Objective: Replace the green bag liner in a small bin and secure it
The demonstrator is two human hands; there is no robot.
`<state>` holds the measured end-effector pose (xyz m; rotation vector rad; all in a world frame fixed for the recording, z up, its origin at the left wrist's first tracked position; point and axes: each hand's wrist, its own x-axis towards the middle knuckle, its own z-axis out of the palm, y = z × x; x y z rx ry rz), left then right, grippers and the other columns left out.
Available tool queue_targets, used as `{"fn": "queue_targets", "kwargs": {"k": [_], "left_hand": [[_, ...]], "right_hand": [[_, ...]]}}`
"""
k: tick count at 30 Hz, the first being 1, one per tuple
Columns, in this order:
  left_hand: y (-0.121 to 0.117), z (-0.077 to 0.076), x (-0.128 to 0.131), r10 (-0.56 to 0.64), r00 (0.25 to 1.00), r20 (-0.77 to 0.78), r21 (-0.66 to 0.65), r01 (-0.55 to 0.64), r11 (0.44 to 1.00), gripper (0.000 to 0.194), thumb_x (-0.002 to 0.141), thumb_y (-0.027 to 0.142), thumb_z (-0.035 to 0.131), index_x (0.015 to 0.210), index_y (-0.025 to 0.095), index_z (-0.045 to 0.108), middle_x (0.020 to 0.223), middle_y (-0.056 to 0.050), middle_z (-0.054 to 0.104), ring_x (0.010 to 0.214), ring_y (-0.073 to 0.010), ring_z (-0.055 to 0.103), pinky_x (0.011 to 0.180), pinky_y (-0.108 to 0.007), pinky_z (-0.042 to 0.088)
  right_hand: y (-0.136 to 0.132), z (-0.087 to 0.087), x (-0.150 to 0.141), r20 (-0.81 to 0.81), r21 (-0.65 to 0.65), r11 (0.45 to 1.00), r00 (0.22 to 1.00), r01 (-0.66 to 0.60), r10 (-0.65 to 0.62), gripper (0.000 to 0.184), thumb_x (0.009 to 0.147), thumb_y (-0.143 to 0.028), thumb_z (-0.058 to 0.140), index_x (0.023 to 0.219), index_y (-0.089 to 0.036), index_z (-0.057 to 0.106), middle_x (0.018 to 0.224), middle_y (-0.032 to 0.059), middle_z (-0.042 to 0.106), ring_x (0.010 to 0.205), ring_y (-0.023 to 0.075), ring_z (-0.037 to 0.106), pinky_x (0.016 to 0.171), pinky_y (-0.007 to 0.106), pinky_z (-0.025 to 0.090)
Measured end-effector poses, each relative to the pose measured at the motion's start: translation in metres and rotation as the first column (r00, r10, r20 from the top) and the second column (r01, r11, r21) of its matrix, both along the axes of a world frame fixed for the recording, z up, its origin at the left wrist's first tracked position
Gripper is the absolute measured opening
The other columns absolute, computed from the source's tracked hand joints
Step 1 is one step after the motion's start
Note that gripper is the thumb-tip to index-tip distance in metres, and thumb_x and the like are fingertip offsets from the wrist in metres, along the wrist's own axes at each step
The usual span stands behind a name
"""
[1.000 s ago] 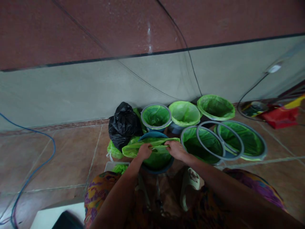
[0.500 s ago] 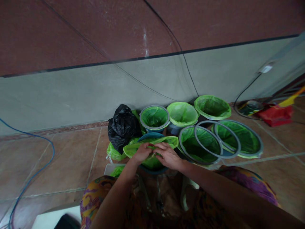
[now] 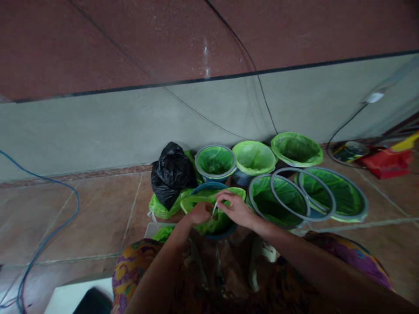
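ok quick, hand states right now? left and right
Left hand: closed, gripping the green bag at the blue bin.
Right hand: fingers pinched on a thin pale strip at the same bag.

Bare forearms, no sleeves — a bright patterned garment in yellow, purple, orange.

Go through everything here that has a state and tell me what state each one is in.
green bag: mouth gathered, held by both hands
left hand: gripping the bag
right hand: pinching the bag's white drawstring
blue bin: bag partly in
black bag: closed, bunched
five other bins: lined green
loose grey ring: lying across two bins
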<state>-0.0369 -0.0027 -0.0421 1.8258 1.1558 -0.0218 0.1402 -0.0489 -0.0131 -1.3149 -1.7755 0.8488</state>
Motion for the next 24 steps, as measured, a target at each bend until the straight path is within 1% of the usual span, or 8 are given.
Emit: {"fn": "queue_targets", "kwargs": {"k": [3, 5, 7, 10, 12, 14, 18, 24], "left_hand": [[-0.008, -0.004, 0.001, -0.047, 0.995, -0.092, 0.074, 0.053, 0.996, 0.029, 0.067, 0.017, 0.059, 0.094, 0.018, 0.071, 0.076, -0.001, 0.07, 0.074, -0.0174, 0.065, 0.067, -0.024, 0.048], [-0.009, -0.006, 0.002, -0.009, 0.986, -0.169, 0.163, 0.037, 0.986, 0.035, 0.068, 0.018, 0.06, 0.102, 0.017, 0.069, 0.083, -0.004, 0.072, 0.083, -0.0199, 0.066, 0.076, -0.027, 0.049], [-0.003, -0.008, 0.002, 0.081, 0.976, -0.204, 0.234, -0.032, 0.972, 0.036, 0.074, 0.018, 0.056, 0.109, 0.015, 0.066, 0.094, -0.008, 0.072, 0.091, -0.0209, 0.065, 0.083, -0.029, 0.048], [0.016, -0.013, 0.001, 0.308, 0.927, -0.216, 0.363, -0.216, 0.906, 0.035, 0.084, 0.019, 0.046, 0.114, 0.015, 0.062, 0.106, -0.01, 0.07, 0.099, -0.0204, 0.065, 0.088, -0.029, 0.047], [0.028, -0.019, 0.002, 0.402, 0.889, -0.22, 0.414, -0.288, 0.863, 0.035, 0.088, 0.02, 0.042, 0.116, 0.014, 0.061, 0.108, -0.012, 0.069, 0.101, -0.0218, 0.064, 0.089, -0.03, 0.047], [0.034, -0.027, 0.003, 0.408, 0.883, -0.232, 0.432, -0.282, 0.856, 0.035, 0.089, 0.021, 0.041, 0.118, 0.011, 0.059, 0.111, -0.015, 0.067, 0.104, -0.0239, 0.063, 0.091, -0.032, 0.046], [0.034, -0.046, 0.009, 0.328, 0.891, -0.313, 0.39, -0.194, 0.9, 0.037, 0.086, 0.021, 0.048, 0.119, 0.009, 0.057, 0.114, -0.019, 0.064, 0.105, -0.0284, 0.063, 0.091, -0.037, 0.047], [0.03, -0.074, 0.007, 0.295, 0.842, -0.451, 0.308, -0.164, 0.937, 0.028, 0.08, 0.009, 0.049, 0.103, 0.009, 0.063, 0.102, -0.021, 0.067, 0.097, -0.0308, 0.065, 0.081, -0.039, 0.049]], "right_hand": [[0.007, 0.004, 0.007, -0.17, -0.22, 0.975, 0.982, 0.037, -0.076, 0.013, 0.082, -0.028, 0.056, 0.08, -0.018, 0.064, 0.088, 0.0037, 0.067, 0.084, 0.0165, 0.061, 0.076, 0.03, 0.047], [0.007, -0.004, 0.01, -0.136, -0.379, 0.925, 0.986, 0.037, -0.096, 0.014, 0.078, -0.029, 0.057, 0.077, -0.018, 0.065, 0.075, 0.0015, 0.066, 0.073, 0.0155, 0.06, 0.068, 0.027, 0.046], [0.003, -0.016, 0.011, -0.056, -0.475, 0.879, 0.995, 0.048, -0.084, 0.012, 0.075, -0.026, 0.058, 0.071, -0.017, 0.065, 0.064, -0.0009, 0.062, 0.063, 0.0137, 0.056, 0.061, 0.025, 0.043], [-0.003, -0.03, 0.008, -0.007, -0.484, 0.875, 1.0, 0.022, -0.029, 0.009, 0.072, -0.021, 0.059, 0.066, -0.016, 0.063, 0.059, -0.0023, 0.059, 0.057, 0.0115, 0.052, 0.055, 0.023, 0.038], [-0.005, -0.032, 0.006, 0.0, -0.465, 0.886, 1.0, 0.001, -0.001, 0.007, 0.071, -0.019, 0.058, 0.068, -0.017, 0.064, 0.06, -0.0021, 0.06, 0.057, 0.0108, 0.052, 0.054, 0.022, 0.038], [-0.006, -0.03, 0.004, 0.007, -0.477, 0.879, 1.0, 0.006, -0.004, 0.007, 0.071, -0.018, 0.057, 0.071, -0.017, 0.064, 0.058, -0.0023, 0.06, 0.054, 0.0104, 0.054, 0.052, 0.021, 0.038], [-0.005, -0.026, 0.001, -0.105, -0.573, 0.819, 0.993, -0.012, -0.059, 0.007, 0.076, -0.022, 0.056, 0.074, -0.017, 0.061, 0.055, -0.0021, 0.061, 0.05, 0.011, 0.057, 0.048, 0.021, 0.043], [-0.002, -0.029, -0.004, -0.296, -0.653, 0.754, 0.94, -0.071, -0.168, 0.012, 0.075, -0.028, 0.061, 0.073, -0.017, 0.056, 0.057, -0.0026, 0.062, 0.055, 0.0117, 0.064, 0.049, 0.02, 0.049]]}}
